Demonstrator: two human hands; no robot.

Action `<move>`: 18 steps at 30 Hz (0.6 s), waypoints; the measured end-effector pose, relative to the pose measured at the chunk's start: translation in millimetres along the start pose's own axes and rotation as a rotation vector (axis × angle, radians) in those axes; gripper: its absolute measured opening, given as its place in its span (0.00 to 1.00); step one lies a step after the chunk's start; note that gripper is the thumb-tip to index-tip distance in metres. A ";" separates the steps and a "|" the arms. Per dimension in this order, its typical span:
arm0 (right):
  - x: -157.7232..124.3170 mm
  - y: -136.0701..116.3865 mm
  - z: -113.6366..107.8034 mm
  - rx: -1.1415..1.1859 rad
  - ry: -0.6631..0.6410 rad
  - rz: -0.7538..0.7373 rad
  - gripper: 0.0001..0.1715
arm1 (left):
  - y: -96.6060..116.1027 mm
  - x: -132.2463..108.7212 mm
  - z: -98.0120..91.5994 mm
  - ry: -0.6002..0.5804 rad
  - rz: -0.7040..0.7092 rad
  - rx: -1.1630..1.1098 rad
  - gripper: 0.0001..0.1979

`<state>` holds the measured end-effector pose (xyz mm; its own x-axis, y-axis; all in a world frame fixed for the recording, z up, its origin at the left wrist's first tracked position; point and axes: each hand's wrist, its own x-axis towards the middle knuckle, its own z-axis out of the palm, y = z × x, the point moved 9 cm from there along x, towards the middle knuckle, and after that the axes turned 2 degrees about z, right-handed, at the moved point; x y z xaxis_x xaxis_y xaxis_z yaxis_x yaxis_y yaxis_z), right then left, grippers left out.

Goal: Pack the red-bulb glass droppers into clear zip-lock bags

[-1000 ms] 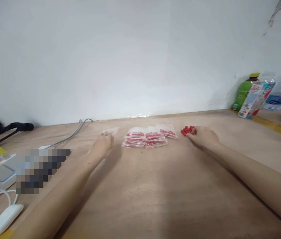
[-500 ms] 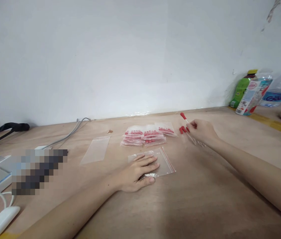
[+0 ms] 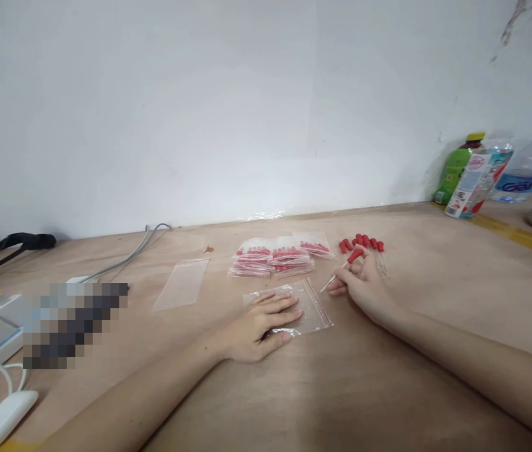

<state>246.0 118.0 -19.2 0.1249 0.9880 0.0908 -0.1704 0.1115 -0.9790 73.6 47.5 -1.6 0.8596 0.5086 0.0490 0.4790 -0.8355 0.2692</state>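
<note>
Head | slanted dropper (image 3: 354,255) (tip toward bag (image 3: 311,311)) | left hand (image 3: 260,323) spread | right hand (image 3: 360,280) pinching dropper

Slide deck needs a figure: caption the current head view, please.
Left hand rests flat on a clear zip bag; right hand holds a red-topped dropper.

The left forearm (image 3: 152,389) reaches in from the lower left, bare, and the left hand (image 3: 260,326) lies palm down, fingers (image 3: 284,304) extended and slightly parted, thumb held apart. The bare right forearm (image 3: 473,358) slants in opposite, its right hand (image 3: 362,282) curled, fingers drawn together in a pinch.
</note>
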 end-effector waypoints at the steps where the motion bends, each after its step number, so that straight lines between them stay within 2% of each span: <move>1: 0.7 2.7 0.5 0.017 -0.005 0.024 0.39 | 0.2 0.1 0.0 0.003 0.002 0.001 0.23; 7: -1.8 10.8 1.3 0.007 -0.031 0.083 0.26 | 1.2 1.2 -0.3 0.013 0.016 0.011 0.23; 14: 0.5 8.3 -14.8 0.008 0.079 0.071 0.20 | 2.2 1.0 -1.8 0.004 0.014 0.000 0.23; 18: -0.8 6.6 -11.3 -0.007 0.062 0.073 0.18 | 1.4 1.7 -2.8 0.021 0.030 -0.027 0.23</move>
<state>255.8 116.8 -27.7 0.1724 0.9850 0.0083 -0.1747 0.0388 -0.9838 75.2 47.8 1.5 0.8693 0.4882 0.0777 0.4482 -0.8446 0.2929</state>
